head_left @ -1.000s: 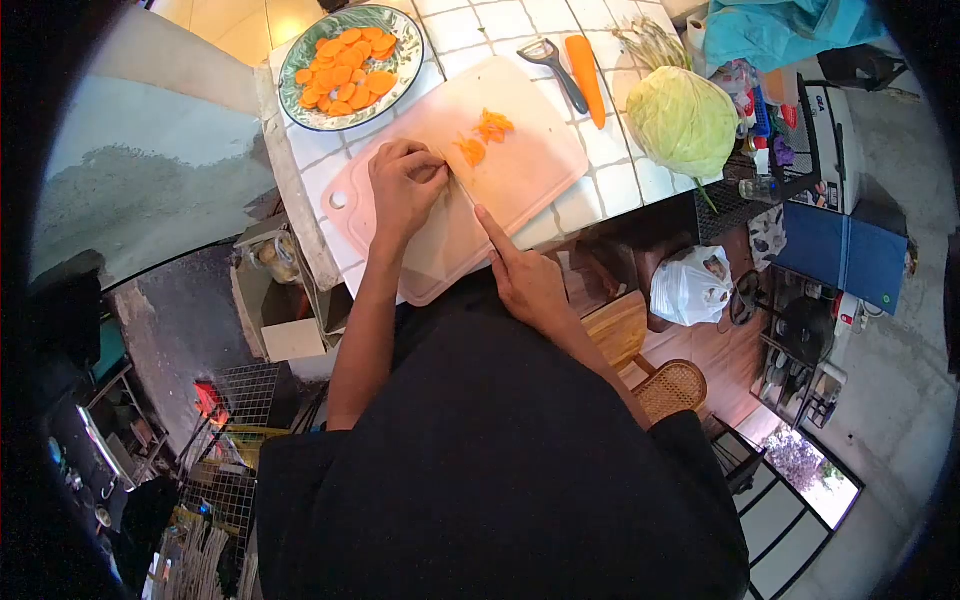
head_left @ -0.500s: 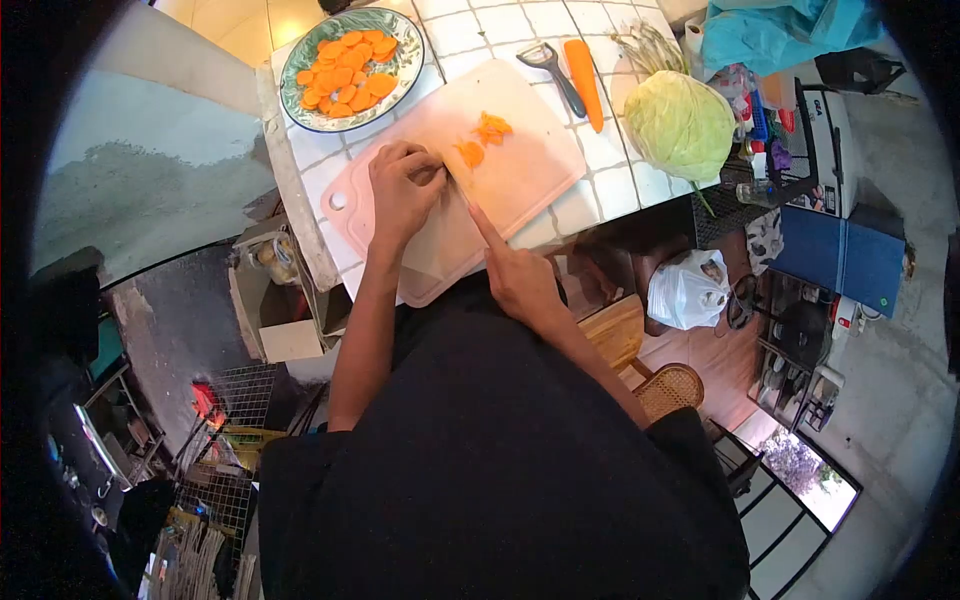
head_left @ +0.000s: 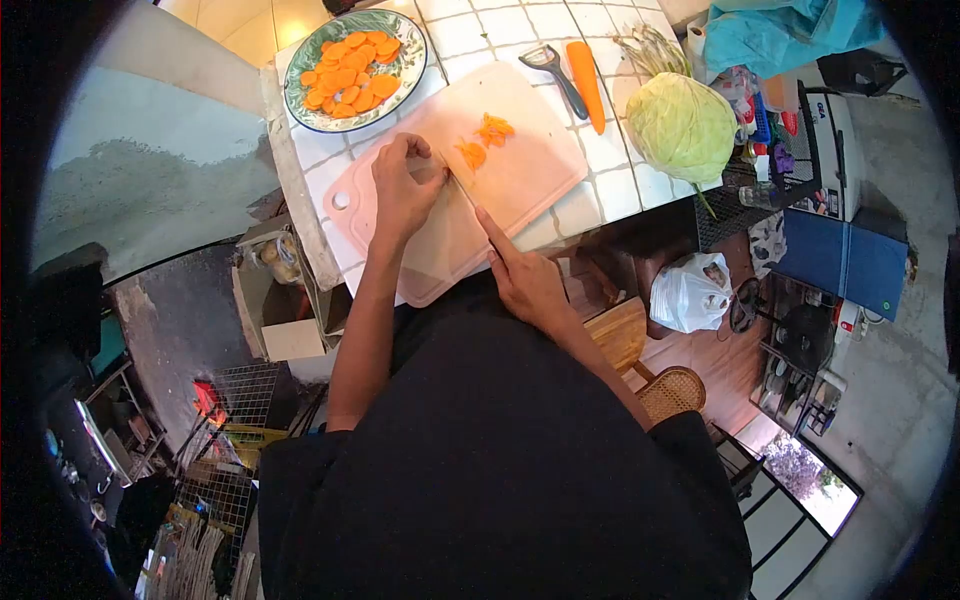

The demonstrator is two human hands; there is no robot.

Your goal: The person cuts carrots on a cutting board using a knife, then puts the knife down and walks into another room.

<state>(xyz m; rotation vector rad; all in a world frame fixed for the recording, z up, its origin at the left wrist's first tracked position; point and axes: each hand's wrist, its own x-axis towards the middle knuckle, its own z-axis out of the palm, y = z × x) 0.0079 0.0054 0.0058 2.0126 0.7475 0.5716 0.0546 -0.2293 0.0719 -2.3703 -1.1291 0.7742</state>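
Note:
A pink cutting board [head_left: 545, 150] lies under both hands. My right hand [head_left: 530, 285] grips a knife [head_left: 462, 185], its index finger stretched along the thin blade; the handle is hidden in the palm. By the blade's far end, my left hand [head_left: 408, 190] is closed with curled fingers, thumb tip close to the knife. Whatever it may pinch there is too small to make out. Just beyond the blade lie thin carrot strips [head_left: 493, 129] and a few thin carrot slices [head_left: 471, 154]. A patterned plate [head_left: 300, 108] of carrot rounds [head_left: 350, 72] stands at the upper left.
On the white tiled counter [head_left: 615, 190], a peeler [head_left: 556, 78] and a peeled carrot [head_left: 585, 88] lie beyond the board. A cabbage [head_left: 680, 130] sits to their right. Below are a wooden chair [head_left: 615, 335] and a white plastic bag [head_left: 690, 292].
My left hand's fingers have lifted and loosened into a wider curl beside the blade. The right hand and knife have barely moved, and the carrot pieces lie as before.

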